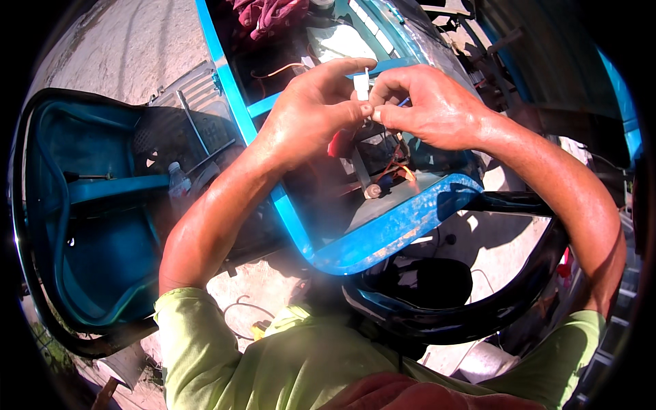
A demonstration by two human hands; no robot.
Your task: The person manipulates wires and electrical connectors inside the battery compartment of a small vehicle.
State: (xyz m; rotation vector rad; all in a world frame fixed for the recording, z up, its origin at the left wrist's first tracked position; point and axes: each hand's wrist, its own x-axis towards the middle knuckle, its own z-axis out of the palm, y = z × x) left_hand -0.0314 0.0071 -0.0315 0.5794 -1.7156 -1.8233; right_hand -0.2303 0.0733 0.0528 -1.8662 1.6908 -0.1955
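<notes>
White, small, blocky piece [361, 86] is above the blue metal frame [383, 239], pinched by the bare left hand [311, 102]; whether the bare right hand [437, 109], fingers curled alongside, grips it, I cannot tell.

A person's left hand [311, 109] and right hand [434, 109] pinch a white plastic connector [361, 87] above orange wires [404, 169] inside a blue metal frame [400, 232].

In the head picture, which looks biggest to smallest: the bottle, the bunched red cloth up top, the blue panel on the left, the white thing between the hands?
1. Blue panel, by far
2. Red cloth
3. Bottle
4. White thing
</notes>
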